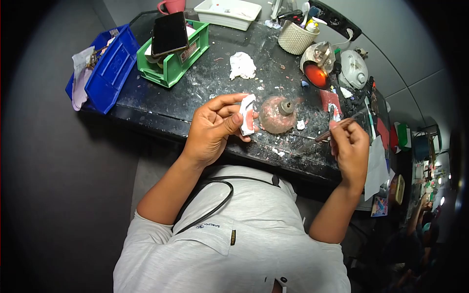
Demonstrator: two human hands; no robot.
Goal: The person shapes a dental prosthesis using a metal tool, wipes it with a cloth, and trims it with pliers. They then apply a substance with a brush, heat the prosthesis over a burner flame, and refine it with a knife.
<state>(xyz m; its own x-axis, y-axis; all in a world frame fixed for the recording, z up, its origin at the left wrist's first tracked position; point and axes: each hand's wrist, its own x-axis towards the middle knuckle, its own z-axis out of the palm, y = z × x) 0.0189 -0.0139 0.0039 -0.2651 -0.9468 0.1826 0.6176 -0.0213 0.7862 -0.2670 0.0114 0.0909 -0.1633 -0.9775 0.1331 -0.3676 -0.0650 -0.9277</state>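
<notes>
Near the bench's front edge, my left hand [215, 123] is closed on a small white piece with a pink area [249, 117], held upright between thumb and fingers. My right hand [350, 146] pinches a thin dark tool [323, 137], whose ends are blurred. Between the hands, nearer the left one, stands a round glass burner [277, 116] with a metal neck; no flame can be made out. Beyond my right hand lies a pink sheet [330, 101] with a whitish strip on it.
White and pink scraps litter the black bench [210, 73]. A green bin [173, 68] holding a phone, a blue bin [111, 73], a white tray [227, 13], a textured cup [294, 39] and a glowing orange dish [315, 74] stand farther back. White paper [375, 168] lies at right.
</notes>
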